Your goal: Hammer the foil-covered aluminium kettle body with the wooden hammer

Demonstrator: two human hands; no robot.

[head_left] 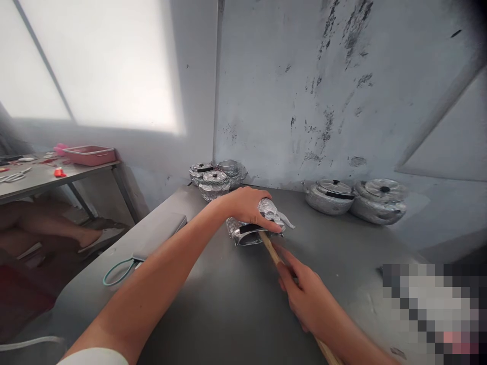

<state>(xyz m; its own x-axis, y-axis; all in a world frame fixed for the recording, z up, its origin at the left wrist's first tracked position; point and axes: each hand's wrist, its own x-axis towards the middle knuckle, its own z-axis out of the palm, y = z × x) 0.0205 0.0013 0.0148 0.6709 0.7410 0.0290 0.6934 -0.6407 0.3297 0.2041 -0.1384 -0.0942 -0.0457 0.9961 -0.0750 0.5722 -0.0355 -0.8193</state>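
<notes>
A small silvery pot with a crinkled, foil-like surface (233, 229) lies tipped on its side on the grey table (224, 304), with its opening towards me. A dark strip crosses near its rim. My left hand (249, 205) is clasped over the pot from above, the thumb along the near side. My right hand (302, 289) is wrapped round a wooden stick (271, 248). The stick's far end reaches the pot's opening; its tip is hidden there. Behind my left hand stand several similar lidded silvery pots (213, 185).
Two larger silvery pots (329, 197) stand by the wall at right. On the left lie a flat grey box (169, 223) and a teal loop (117, 274). A side table (41, 182) holds a red basket (90, 156) and scissors; a person's leg shows below. A pixelated patch covers the lower right.
</notes>
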